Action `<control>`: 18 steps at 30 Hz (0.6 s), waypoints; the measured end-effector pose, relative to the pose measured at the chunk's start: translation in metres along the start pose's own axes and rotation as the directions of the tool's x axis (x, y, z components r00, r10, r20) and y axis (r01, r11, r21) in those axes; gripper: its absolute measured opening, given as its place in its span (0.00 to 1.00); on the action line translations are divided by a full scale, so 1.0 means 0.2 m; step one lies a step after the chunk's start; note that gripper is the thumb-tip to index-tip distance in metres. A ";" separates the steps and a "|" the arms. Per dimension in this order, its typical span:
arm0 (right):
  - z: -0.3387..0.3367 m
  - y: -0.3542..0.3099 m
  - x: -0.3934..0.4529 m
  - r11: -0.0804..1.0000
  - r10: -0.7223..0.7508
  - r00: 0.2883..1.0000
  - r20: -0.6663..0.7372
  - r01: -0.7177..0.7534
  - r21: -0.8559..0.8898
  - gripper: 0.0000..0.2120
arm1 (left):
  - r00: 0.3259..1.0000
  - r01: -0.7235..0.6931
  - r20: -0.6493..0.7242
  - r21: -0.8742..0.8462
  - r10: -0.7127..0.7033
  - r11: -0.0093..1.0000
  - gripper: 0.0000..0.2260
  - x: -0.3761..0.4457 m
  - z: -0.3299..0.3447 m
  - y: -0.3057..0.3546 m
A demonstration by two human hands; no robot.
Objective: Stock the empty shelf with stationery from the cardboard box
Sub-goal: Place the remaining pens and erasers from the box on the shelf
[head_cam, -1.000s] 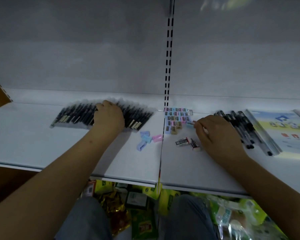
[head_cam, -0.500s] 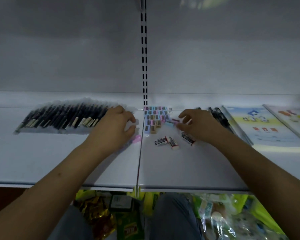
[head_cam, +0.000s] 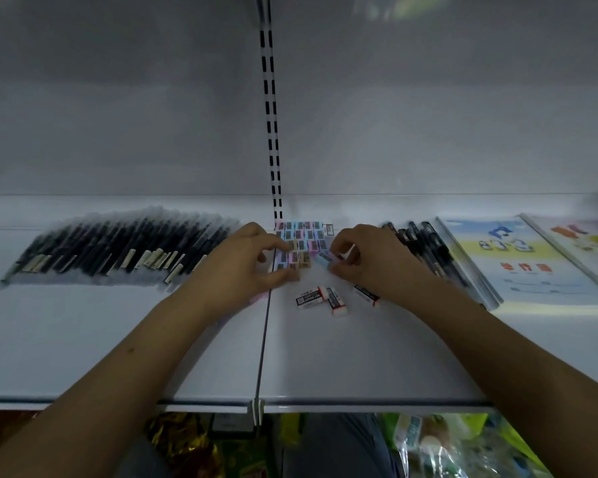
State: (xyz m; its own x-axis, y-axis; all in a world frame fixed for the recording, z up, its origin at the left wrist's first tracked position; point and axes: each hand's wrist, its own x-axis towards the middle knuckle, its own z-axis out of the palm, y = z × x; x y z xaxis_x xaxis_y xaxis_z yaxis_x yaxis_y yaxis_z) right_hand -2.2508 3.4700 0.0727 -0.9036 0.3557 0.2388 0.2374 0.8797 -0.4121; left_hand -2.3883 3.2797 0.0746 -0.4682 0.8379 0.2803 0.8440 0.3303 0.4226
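Observation:
A block of small coloured erasers [head_cam: 302, 238] lies in rows at the back middle of the white shelf [head_cam: 359, 357]. My left hand [head_cam: 242, 267] reaches its curled fingers to the block's left front corner and pinches an eraser there. My right hand [head_cam: 366, 260] pinches a light blue eraser [head_cam: 323, 257] at the block's right front edge. Three white sleeved erasers [head_cam: 328, 298] lie loose just in front of my hands. A pink eraser [head_cam: 258, 298] peeks out under my left wrist. The cardboard box is out of view.
A fanned row of dark pens in clear sleeves [head_cam: 118, 250] fills the shelf's left side. Black pens [head_cam: 425, 243] and picture booklets [head_cam: 518, 263] lie to the right. A slotted upright [head_cam: 271, 132] runs up the back wall. Packaged goods [head_cam: 428, 443] sit below the shelf.
My left hand left the pen row and moved right to the coloured eraser block. My right hand shifted left to the block's front edge. The view turned rightward.

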 end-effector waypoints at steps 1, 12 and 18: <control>0.01 -0.01 0.00 1.000 -0.005 1.000 -0.011 0.005 0.001 0.06 | 1.000 -0.018 0.012 -0.002 0.018 1.000 0.19 0.00 0.00 0.00; 0.00 -0.08 -0.03 0.986 -0.158 0.982 -0.105 0.163 0.037 0.08 | 0.996 -0.074 0.045 0.027 0.073 0.997 0.18 -0.02 -0.08 -0.05; 0.04 -0.22 -0.08 0.958 -0.285 0.958 0.026 0.285 0.023 0.12 | 0.981 0.033 0.187 0.087 -0.049 0.996 0.15 -0.27 -0.22 -0.14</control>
State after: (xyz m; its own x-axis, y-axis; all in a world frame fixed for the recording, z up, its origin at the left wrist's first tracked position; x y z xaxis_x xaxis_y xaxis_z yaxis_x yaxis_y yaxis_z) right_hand -2.2497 3.4228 0.0801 -0.9428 0.0813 0.3231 -0.0382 0.9370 -0.3473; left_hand -2.3977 3.2062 0.0866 -0.4518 0.8873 0.0930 0.8477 0.3944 0.3548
